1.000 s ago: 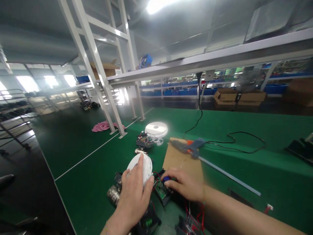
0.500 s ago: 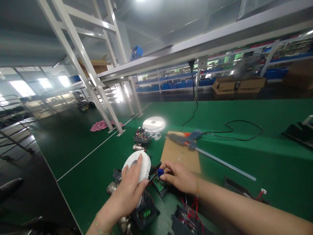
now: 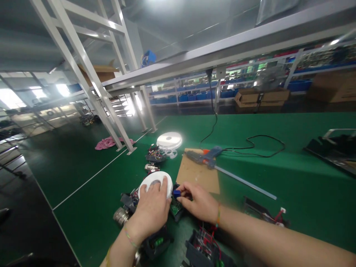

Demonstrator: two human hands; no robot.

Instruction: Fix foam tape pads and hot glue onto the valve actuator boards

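My left hand (image 3: pixel 154 209) rests on a white roll (image 3: pixel 148 177), fingers over its top face and thumb at its near edge. Between thumb and fingertips of my right hand (image 3: pixel 198 202) is a small blue block (image 3: pixel 176 193). Just below that block lies a green circuit board (image 3: pixel 175 209) in a dark housing, partly covered by my left hand. A metal valve fitting (image 3: pixel 121 216) and dark housings surround my left wrist. An open dark housing with red wires (image 3: pixel 201 244) sits below my right hand.
On the green mat, a glue gun (image 3: pixel 204 157) with a long glue stick lies on a brown board (image 3: pixel 194 176). Its black cable (image 3: pixel 267 155) loops to the right. Beyond are more white rolls (image 3: pixel 169 139), a pink cloth (image 3: pixel 108 143) and white frame legs (image 3: pixel 122 137).
The white roll has turned flatter under my left hand. My right hand still pinches the blue block, close beside the roll. The whole view has shifted slightly.
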